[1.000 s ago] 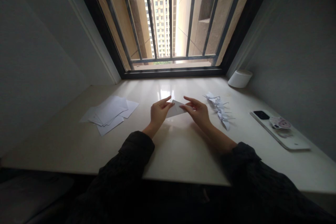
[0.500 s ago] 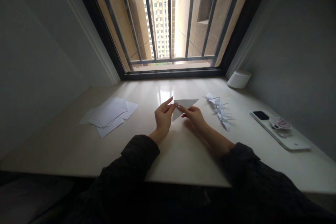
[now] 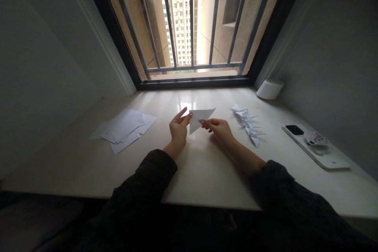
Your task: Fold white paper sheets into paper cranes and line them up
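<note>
A white sheet of paper folded into a triangle [image 3: 198, 116] is held up over the middle of the sill, between both hands. My left hand [image 3: 178, 129] pinches its left corner between thumb and fingers, the index finger pointing up. On the slanted lower right edge, my right hand [image 3: 220, 129] grips the paper between thumb and fingertips. To the right of that hand lies a row of several folded paper cranes [image 3: 245, 122]. Left of my left hand rests a loose pile of white paper sheets [image 3: 125, 126].
A white phone [image 3: 319, 149] with a round cartoon grip lies at the right. Near the window's right corner stands a white cylindrical object [image 3: 269, 89]. The pale sill [image 3: 203, 181] ends at a front edge by my sleeves. Behind it is a barred window [image 3: 191, 31].
Both hands have moved apart a little, and the folded paper has shifted left and slightly up. My thumbs, close together before, now sit at separate spots on the paper.
</note>
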Demonstrator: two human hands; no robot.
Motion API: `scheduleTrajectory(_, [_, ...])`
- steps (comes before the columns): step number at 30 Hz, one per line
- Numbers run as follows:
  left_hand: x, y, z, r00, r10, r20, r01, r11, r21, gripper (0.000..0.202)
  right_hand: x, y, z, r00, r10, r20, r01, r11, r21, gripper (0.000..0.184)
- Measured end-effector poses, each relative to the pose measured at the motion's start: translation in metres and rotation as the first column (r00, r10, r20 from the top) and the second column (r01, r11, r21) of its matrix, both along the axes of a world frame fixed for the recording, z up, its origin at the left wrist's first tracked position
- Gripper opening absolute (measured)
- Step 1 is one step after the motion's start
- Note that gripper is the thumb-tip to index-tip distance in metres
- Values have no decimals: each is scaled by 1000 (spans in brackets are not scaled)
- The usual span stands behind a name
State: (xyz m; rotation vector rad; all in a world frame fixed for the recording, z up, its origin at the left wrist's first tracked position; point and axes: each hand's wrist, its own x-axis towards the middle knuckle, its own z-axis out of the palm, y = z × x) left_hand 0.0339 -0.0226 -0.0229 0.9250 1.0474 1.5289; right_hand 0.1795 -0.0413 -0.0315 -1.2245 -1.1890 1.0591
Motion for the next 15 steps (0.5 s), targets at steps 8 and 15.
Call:
scheduleTrajectory(8, [-4, -1, 7, 987, -86, -133, 107, 982, 154, 50, 3, 0, 2, 995, -81, 60, 77, 994, 72, 40])
scheduleTrajectory(15, [-5, -1, 7, 905, -368, -211, 377, 926, 3, 40, 6, 3, -1, 991, -127, 27, 125, 989, 84, 42])
